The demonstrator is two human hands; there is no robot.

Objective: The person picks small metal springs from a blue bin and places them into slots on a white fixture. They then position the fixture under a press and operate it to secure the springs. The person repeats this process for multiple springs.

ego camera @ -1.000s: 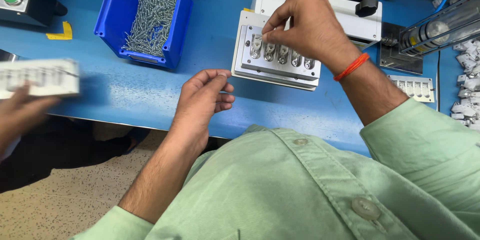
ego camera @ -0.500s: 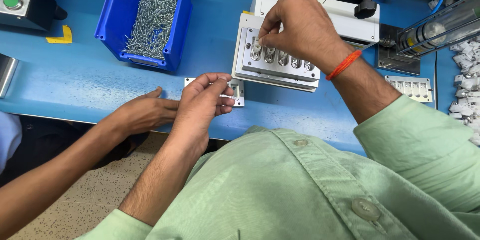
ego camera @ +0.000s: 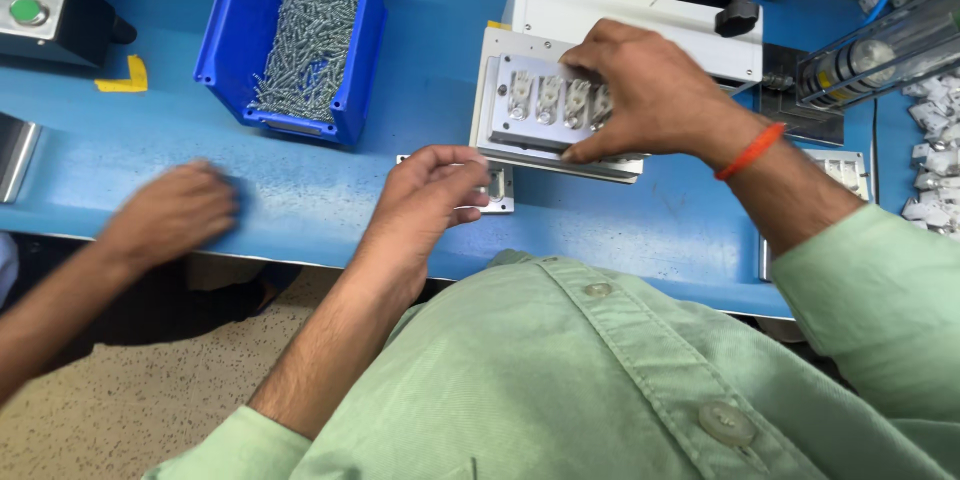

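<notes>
Fixture plate (ego camera: 545, 105) half hidden under right hand (ego camera: 650, 100) gripping it; left hand (ego camera: 430, 195) curled over small tray (ego camera: 497, 190).

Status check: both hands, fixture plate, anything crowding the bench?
Left hand gripping small flat tray at bench edge. Right hand fingers on grey fixture plate, parts seated in slots. Another person's hand on blue bench, left, apart.
</notes>
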